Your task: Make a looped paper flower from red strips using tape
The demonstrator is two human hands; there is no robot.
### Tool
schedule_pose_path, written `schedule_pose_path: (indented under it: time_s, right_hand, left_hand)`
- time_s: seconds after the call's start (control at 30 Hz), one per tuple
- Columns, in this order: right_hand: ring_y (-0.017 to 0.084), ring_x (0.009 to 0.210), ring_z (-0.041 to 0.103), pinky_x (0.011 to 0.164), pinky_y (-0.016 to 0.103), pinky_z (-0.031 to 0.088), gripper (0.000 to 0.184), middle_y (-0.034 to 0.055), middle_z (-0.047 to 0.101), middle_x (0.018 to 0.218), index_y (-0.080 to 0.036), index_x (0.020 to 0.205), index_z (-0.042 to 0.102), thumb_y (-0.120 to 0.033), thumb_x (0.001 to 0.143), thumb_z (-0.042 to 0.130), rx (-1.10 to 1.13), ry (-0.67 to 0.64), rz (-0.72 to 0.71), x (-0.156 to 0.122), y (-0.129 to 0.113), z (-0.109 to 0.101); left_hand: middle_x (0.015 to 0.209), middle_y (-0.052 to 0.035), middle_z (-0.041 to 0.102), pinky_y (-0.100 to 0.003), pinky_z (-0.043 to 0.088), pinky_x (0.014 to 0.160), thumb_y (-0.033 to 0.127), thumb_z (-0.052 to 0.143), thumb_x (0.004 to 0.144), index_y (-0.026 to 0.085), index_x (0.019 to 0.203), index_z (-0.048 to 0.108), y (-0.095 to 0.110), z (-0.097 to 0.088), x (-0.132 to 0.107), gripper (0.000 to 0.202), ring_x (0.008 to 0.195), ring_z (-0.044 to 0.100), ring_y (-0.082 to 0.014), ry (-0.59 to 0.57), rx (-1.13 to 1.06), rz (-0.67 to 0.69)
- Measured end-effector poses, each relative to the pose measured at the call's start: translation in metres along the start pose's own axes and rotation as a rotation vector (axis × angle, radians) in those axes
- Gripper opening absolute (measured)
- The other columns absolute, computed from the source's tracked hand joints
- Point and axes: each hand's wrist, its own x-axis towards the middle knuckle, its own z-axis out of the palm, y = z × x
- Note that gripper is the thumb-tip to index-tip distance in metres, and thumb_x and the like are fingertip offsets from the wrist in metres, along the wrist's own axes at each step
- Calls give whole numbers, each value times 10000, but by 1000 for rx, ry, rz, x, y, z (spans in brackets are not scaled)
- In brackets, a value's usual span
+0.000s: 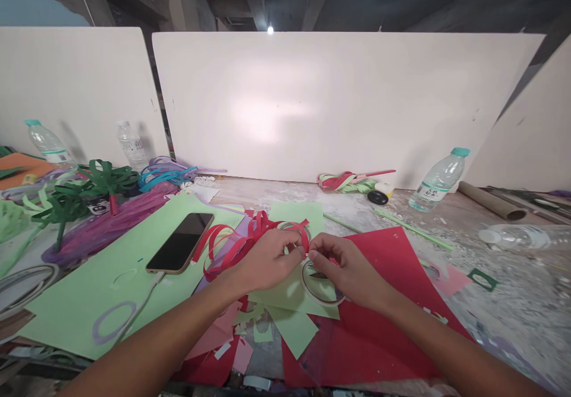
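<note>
My left hand (266,261) and my right hand (343,269) meet at the middle of the table, fingers pinched together on a red paper strip (304,235). The strip runs back into a tangle of curled red strips (232,245) to the left. A roll of clear tape (317,284) lies flat under my right hand on a light green sheet (285,299). A second tape roll (288,227) shows just behind my fingers. A large red sheet (379,325) lies beneath to the right.
A phone (181,242) on a charging cable rests on a big green sheet (102,290) at left. Green and purple paper crafts (89,195), water bottles (439,180), a cardboard tube (491,201) and paper scraps surround the area. White boards (339,100) wall the back.
</note>
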Motion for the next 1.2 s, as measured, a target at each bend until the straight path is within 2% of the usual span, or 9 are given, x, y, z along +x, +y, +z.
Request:
schedule_pose_path:
  time_s: [0.27,0.5,0.73,0.87,1.07,1.13,1.2]
  right_hand:
    - [119,598,393,535,239,310,228,-21,468,662,-188,762,509,-362,902,463,-15,11,0,1,2,2]
    - [118,589,408,532,238,330,254,-14,485,662,-186,753,543,-407,874,513,58,6,4,2,-1,0]
    - [112,535,408,474,232,314,259,-10,521,613,-186,711,579,-425,797,631,31,106,74,2,2,-4]
    - [113,558,417,493,237,316,263,0,528,649,-181,750,622,-434,817,609,111,28,30,4,4,-4]
    - [93,528,345,483,234,271,305,-20,446,605,-166,730,606,-444,848,560,202,-34,10,3,4,1]
    - [97,540,371,495,237,291,309,-9,482,626,-166,740,608,-451,847,557,224,-38,12,3,3,1]
    - [104,552,404,491,235,300,313,3,523,648,-174,733,602,-466,838,559,251,-33,31,3,0,0]
  left_hand:
    - [607,45,411,-235,291,570,210,446,847,162,621,419,1,-1,0,233,618,381,-103,-9,-49,10]
    - [647,36,415,-234,300,583,219,446,860,162,651,448,-1,-2,0,216,649,396,-109,-41,-116,11]
    - [663,35,396,-230,299,583,196,462,850,164,644,427,-2,-4,1,211,641,378,-102,-98,-244,1]
    - [653,37,375,-236,288,580,218,451,867,169,636,396,0,-5,1,242,625,358,-102,-81,-258,4]
    - [656,37,374,-249,275,586,236,456,863,169,636,404,1,-6,0,242,610,349,-104,-93,-312,-48]
    - [663,31,393,-253,282,596,247,467,850,167,637,428,0,-6,1,231,619,367,-109,-104,-392,-77]
    - [673,17,425,-259,306,611,253,467,829,166,643,448,-2,-5,3,206,637,410,-120,-128,-581,-111]
